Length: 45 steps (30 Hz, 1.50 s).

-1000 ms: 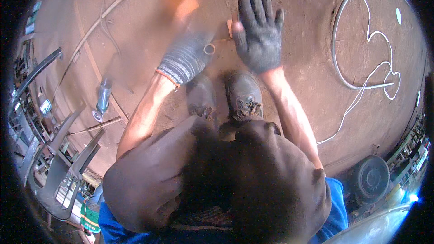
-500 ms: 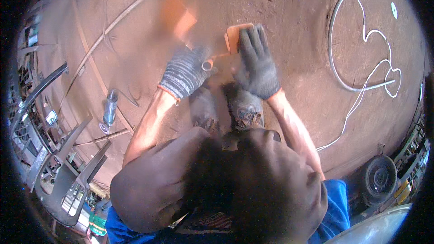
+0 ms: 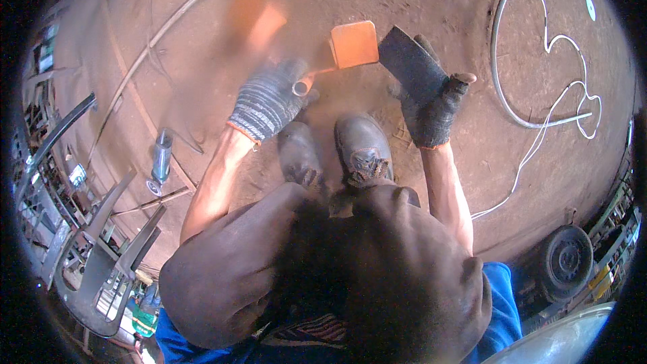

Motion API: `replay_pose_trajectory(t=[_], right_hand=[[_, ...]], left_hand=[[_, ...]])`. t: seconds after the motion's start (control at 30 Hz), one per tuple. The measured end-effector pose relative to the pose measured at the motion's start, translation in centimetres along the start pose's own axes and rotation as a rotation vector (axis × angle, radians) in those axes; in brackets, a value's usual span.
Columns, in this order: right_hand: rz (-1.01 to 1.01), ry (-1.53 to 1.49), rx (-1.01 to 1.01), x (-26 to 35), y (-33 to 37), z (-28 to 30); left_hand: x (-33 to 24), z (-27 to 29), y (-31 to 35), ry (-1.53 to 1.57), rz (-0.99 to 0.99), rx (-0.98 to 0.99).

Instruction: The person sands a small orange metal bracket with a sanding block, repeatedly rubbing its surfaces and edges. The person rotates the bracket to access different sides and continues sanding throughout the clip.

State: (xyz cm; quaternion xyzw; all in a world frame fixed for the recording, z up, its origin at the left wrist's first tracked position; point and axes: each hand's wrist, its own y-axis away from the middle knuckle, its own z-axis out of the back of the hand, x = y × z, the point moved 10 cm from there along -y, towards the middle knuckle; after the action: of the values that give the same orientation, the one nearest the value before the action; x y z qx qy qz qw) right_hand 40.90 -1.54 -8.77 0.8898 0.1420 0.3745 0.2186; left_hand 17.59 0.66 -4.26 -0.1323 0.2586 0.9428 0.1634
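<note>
My gloved left hand (image 3: 265, 104) is closed round an orange painted metal part (image 3: 355, 46). A flat square plate forms its right end, and the open mouth of a short tube points up beside my thumb. More orange metal shows beyond that hand, but it is blurred. In my gloved right hand (image 3: 435, 114) is a dark rectangular sheet of sandpaper (image 3: 412, 64), held against the palm with the thumb out to the side. The sheet's corner comes close to the plate's right edge; whether they touch I cannot tell.
Both boots (image 3: 362, 145) stand on the brown floor below the part. An angle grinder (image 3: 162, 155) lies at left, near a dark plastic chair (image 3: 101, 283). A white cable (image 3: 546, 108) and a curved grey hose (image 3: 497, 61) run along the right. At lower right is a wheel (image 3: 568, 263).
My right hand has come off the orange plate, moved right and turned over, so the sandpaper sheet now shows. My left hand still holds the part, shifted slightly left.
</note>
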Motion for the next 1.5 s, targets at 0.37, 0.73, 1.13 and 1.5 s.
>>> replay_pose_trajectory(t=[0.37, 0.73, 1.13, 1.5], right_hand=[[0.335, 0.879, 0.249, 0.2, 0.5, -6.1], [0.636, 1.408, 0.191, -2.2, 1.3, -6.7], [0.633, 1.414, 0.314, -3.4, 0.4, -7.5], [0.772, 1.454, 0.265, -1.6, 0.8, -7.9]], left_hand=[[1.0, 0.3, 0.5, 0.15, -0.14, -0.218], [2.1, -3.1, -0.5, 0.226, -0.121, -0.119], [-0.5, 0.9, 1.0, 0.233, -0.16, -0.159], [0.5, -0.1, 0.5, 0.042, -0.003, -0.033]])
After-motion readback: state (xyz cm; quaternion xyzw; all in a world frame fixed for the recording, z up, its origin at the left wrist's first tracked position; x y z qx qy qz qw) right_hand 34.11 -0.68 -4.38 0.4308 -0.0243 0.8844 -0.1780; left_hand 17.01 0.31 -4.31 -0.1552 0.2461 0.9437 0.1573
